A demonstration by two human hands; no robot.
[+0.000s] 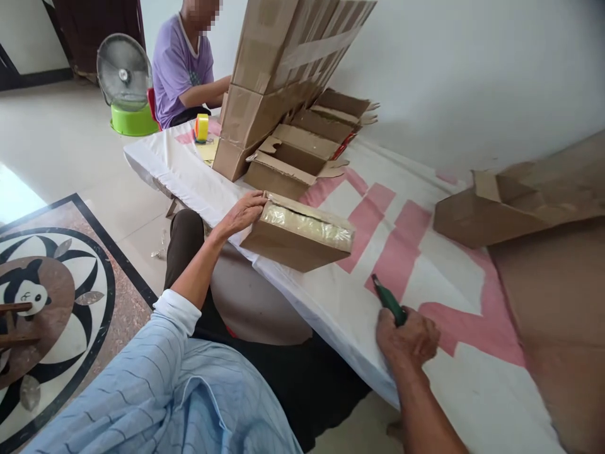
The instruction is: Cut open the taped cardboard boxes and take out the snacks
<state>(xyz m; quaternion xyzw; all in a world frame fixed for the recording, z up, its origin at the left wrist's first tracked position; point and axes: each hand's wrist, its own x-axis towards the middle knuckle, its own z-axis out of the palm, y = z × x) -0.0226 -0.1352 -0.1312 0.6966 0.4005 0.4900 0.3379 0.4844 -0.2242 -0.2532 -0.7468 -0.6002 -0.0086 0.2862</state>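
Note:
A small cardboard box (295,236) lies near the table's front edge. Along its upper side a gap shows shiny clear wrapping over something yellowish. My left hand (244,213) grips the box at its left end, with the fingers over the top edge. To the right, above the tablecloth, my right hand (410,334) is closed around a green utility knife (388,300). Its dark tip points away from me toward the box, and the two do not touch.
Behind the box stand open cardboard boxes (283,165) and a tall stack of taped boxes (253,82). A yellow tape roll (201,127) sits at the far left near a seated person (182,69). More cardboard (558,302) lines the right side of the tablecloth (439,277).

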